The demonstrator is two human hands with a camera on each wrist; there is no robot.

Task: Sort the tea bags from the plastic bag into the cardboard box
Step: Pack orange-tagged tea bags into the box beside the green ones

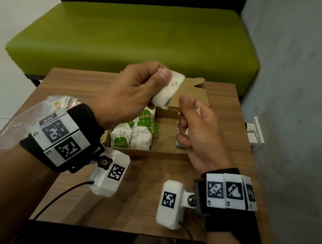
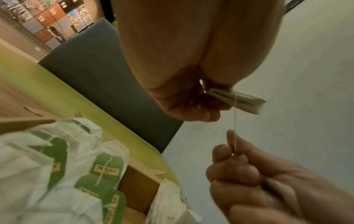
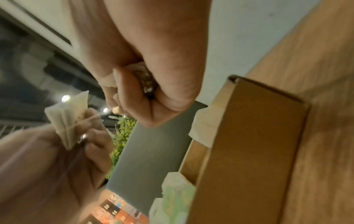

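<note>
White paper tea bag (image 1: 168, 90) is being pinched by the left hand (image 1: 133, 93) while the right hand (image 1: 194, 131) is pinching its thin string (image 2: 235, 121); coiling it before lowering into the brown cardboard box (image 1: 158, 155) looks wise.

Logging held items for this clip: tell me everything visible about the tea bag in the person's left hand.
The white paper tea bag is a small, flat, folded pouch with dark specks showing through. The left hand pinches it between thumb and fingers, raised above the open brown cardboard box, tilted with its lower end toward the box. A thin white string runs from it to the right hand, whose grip pinches the string. No tag on that string is visible.
</note>
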